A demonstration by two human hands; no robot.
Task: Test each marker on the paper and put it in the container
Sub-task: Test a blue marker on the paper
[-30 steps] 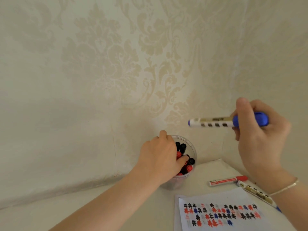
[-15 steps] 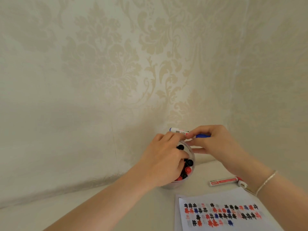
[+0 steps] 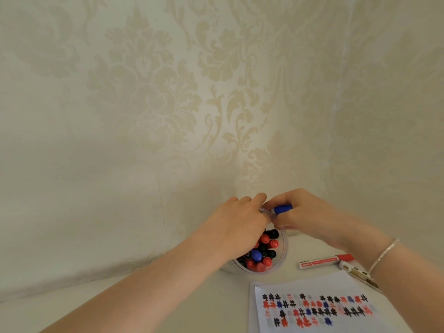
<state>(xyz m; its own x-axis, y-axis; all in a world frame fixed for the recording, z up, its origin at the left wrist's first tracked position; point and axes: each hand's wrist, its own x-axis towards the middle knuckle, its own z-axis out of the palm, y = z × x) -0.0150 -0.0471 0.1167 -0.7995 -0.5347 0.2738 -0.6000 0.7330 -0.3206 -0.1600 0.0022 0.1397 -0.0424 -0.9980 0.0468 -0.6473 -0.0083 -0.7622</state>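
A clear round container [image 3: 283, 258] stands at the wall, packed with several upright red, black and blue-capped markers. My left hand [image 3: 240, 222] lies over its far rim, fingers curled down over the markers. My right hand [image 3: 305, 212] pinches a blue-capped marker [image 3: 282, 209] just above the container, its white barrel hidden under my left fingers. The white paper [image 3: 319, 306] with red, black and blue test marks lies at the lower right.
A red-capped marker [image 3: 324, 261] lies on the white table right of the container. Another marker [image 3: 355, 272] lies beside it, partly under my right forearm. Patterned wallpaper closes off the table behind and to the right.
My right hand came down from chest height with the blue-capped marker to the container and met my left hand at its rim. The left hand stayed on the container.
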